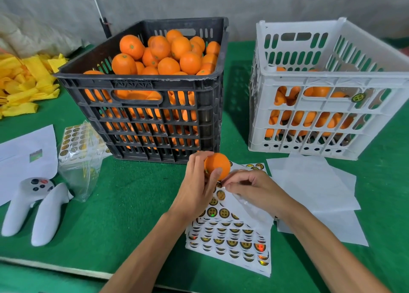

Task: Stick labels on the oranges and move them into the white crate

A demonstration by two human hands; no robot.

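Only the head view is given, looking down on a green table (pixel 137 204). Near its middle the left hand (pixel 197 186) grips an orange (pixel 218 165), fingers and thumb curled round it, holding it just above the label sheets (pixel 230 233) fanned out on the table. The right hand (pixel 250 187) is beside the fruit, its fingertips pinched together at the top sheet, apparently peeling a round label; the label itself is too hidden to confirm. Behind the hands stands a black crate (pixel 159 107) heaped with unlabelled oranges, and to its right, well apart from the held fruit, the white crate (pixel 321 98), partly filled. Spent backing papers (pixel 309 182) lie in front of the white crate. On the left are a plastic bag of further label sheets (pixel 77 151), two white controllers (pixel 35 206), a sheet of paper (pixel 26 151) and a pile of yellow foam nets (pixel 24 85).

Judging from this, the risks sit in the peel: a label may fold onto itself or cling to a fingertip, or the loose top sheet may lift with it since nothing pins the stack. A label pressed on creased would likely not hold on the curved rind.
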